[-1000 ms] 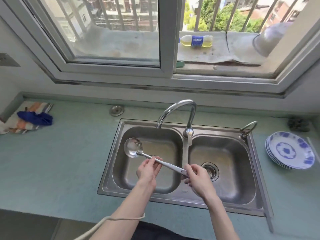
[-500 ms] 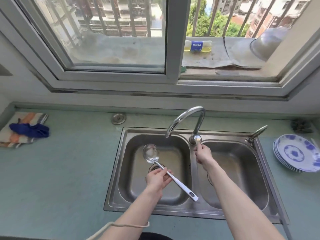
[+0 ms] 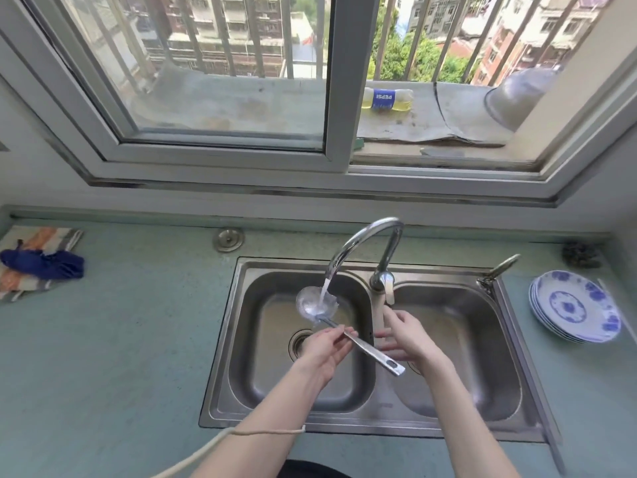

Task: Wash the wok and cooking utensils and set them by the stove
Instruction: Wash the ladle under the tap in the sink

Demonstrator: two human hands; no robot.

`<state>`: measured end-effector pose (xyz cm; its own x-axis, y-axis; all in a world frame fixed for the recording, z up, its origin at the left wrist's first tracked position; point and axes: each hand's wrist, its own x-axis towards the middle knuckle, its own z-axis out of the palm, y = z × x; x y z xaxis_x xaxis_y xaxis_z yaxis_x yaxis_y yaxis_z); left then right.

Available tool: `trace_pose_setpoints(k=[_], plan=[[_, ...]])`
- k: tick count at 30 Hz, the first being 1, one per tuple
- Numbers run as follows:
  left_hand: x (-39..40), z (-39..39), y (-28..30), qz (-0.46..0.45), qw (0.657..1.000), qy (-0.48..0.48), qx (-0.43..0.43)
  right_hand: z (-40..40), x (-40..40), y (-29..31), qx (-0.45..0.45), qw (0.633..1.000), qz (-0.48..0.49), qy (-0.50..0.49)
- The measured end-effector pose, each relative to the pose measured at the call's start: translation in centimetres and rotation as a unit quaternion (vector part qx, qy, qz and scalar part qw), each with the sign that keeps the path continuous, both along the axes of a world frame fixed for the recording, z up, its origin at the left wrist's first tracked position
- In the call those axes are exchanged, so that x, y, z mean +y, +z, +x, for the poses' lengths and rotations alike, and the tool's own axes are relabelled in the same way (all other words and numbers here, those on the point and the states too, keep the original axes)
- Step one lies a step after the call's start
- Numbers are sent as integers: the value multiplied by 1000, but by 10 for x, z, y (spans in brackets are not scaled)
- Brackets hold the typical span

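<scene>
Pale green surface [image 3: 113, 339] below a window, double sink [image 3: 375, 419]: your left hand [image 3: 324, 350] pinches the ladle [image 3: 315, 305] under the tap [image 3: 365, 243]; right hand [image 3: 406, 334] open; tilt the bowl so water sheets off

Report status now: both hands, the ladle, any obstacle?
Left hand pinches ladle handle; right hand open, holds nothing. Ladle bowl under running faucet, over left basin. Nothing in the way.

countertop [image 3: 138, 357] | plates [image 3: 574, 307] right | cloth [image 3: 38, 262] left | sink [image 3: 220, 384] inset
</scene>
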<state>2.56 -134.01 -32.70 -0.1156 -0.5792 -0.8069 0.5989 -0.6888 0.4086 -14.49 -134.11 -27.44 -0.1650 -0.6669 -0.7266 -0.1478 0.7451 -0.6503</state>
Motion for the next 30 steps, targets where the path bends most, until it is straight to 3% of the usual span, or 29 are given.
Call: trace_pose_setpoints(k=[5,8,10,16,19,22,26,30], plan=[[-12,-10,-1,-9,1000,-3,22,7,53,34,11,996,-16,90],[-14,-16,1,-5,999,-1,46,10,58,28,170,973,-100,121],[-15,-18,2,-3,998,-20,55,11,56,30,225,959,-123,120],[-34,0,-2,13,997,13,78,4,58,32,202,966,-133,92],[-48,13,-11,0,1000,7,-2,0,60,29,164,974,-135,76],[-60,23,-16,-58,985,-27,-161,-3,59,31,140,976,-145,77],[-67,23,-17,-146,938,-116,-292,-7,61,34,148,971,-170,75],[-70,16,-12,-173,864,-162,-444,-15,62,34,168,965,-192,55]])
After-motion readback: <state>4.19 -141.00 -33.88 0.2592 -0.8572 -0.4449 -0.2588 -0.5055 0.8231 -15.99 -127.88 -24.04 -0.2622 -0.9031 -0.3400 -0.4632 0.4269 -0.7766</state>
